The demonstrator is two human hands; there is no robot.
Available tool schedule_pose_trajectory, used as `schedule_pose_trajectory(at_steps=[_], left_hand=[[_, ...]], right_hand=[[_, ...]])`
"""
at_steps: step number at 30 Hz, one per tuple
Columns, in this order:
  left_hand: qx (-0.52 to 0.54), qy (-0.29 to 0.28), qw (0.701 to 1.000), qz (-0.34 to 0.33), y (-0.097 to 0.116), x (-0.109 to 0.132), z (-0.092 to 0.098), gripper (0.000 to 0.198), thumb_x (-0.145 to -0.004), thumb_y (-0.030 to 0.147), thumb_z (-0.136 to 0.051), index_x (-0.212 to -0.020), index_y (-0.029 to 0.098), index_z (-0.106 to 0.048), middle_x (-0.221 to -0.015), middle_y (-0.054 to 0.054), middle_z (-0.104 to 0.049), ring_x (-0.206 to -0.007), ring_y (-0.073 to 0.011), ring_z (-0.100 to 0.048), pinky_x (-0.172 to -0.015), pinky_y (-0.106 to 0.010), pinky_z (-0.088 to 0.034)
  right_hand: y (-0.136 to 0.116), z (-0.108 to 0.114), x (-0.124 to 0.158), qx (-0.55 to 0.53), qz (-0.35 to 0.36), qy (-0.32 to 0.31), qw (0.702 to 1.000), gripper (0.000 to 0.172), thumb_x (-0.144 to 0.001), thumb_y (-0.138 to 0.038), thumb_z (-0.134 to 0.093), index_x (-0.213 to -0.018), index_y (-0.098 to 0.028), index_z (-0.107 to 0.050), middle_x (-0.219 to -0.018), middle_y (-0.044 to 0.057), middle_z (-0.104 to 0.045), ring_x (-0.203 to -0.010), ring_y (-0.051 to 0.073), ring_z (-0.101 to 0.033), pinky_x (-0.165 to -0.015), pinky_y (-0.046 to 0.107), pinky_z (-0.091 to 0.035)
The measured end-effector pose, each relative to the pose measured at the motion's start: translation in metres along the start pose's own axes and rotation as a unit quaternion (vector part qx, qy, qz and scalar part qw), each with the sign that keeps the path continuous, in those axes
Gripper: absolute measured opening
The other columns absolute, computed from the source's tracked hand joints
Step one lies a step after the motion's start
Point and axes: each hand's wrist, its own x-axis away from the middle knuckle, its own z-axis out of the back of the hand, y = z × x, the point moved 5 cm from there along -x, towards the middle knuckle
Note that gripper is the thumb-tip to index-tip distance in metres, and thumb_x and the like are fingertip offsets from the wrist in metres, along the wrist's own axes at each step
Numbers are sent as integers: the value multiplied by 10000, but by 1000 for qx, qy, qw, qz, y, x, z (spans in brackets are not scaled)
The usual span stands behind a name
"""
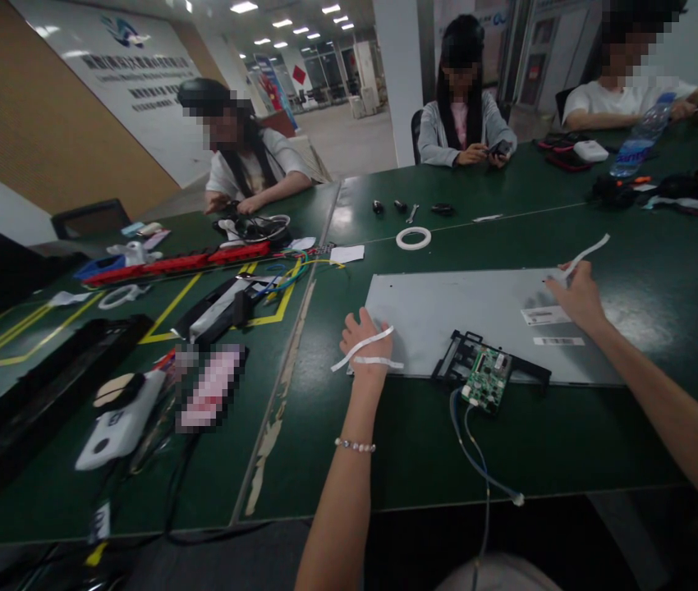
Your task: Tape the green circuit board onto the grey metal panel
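My left hand [364,341] rests at the left edge of a grey metal panel [447,312] lying flat on the green table, fingers curled down. Two white tape strips [366,351] are stuck across the back of that hand. My right hand [578,295] hovers over the panel's right part and pinches another white tape strip [592,250] that sticks up to the right. A small green circuit board [487,377] in a black bracket sits on the panel's near edge, with blue and white wires [478,460] trailing toward me.
A white tape roll [414,238] lies beyond the panel, with small black parts and a wrench behind it. Left of me are a red power strip [182,263], black cases, cables and a white device [121,427]. Three people sit across the table; a water bottle [643,141] stands at far right.
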Motion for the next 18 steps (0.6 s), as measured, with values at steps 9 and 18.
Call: schedule_pose_trajectory(at_steps=[9,18], left_hand=[[28,-11,1000,-5,4,0,1,493,-864,368,-528,-1316,183,-465,-1424,-180,-407,-1233,-343,-483,-997,-518,-398],[40,-42,998,-8,7,0,0,500,-864,351,-544,-1323,172,-461,-1417,-186,-415,-1254,-340,-473,-998,-490,-409]], right_hand=[[-87,-12,73,-177,124,-332,918,467,-738,-417,-657,-1101,-237,-425,-1085,81,-641,-839,206,-647,-748,370,-532],[-133,-21,120,-128,192,-383,895,427,-724,-358,-650,-1070,-252,-423,-1095,62,-628,-710,184,-640,-615,349,-512]])
